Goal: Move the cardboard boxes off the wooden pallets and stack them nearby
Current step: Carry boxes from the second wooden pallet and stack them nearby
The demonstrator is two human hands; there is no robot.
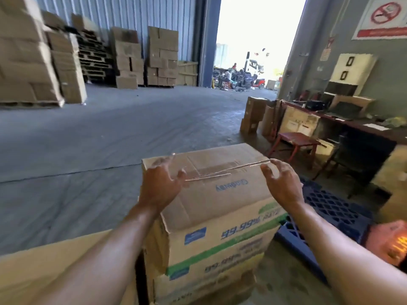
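A worn cardboard box (211,194) with blue and green print sits on top of a second printed box (204,280), right in front of me. My left hand (160,183) lies flat on the top box's left side, fingers spread toward its far left corner. My right hand (282,181) is at the box's top right edge with its fingers loosely bent. I cannot tell whether it touches the cardboard. Neither hand grips anything. A loose strip of tape runs across the box top between my hands.
A blue plastic pallet (330,208) lies on the floor to the right, with a red stool (295,142) and a cluttered desk (363,126) behind it. Stacked boxes on pallets (28,62) stand at left and along the back wall (163,56). A plain box top (55,271) sits lower left.
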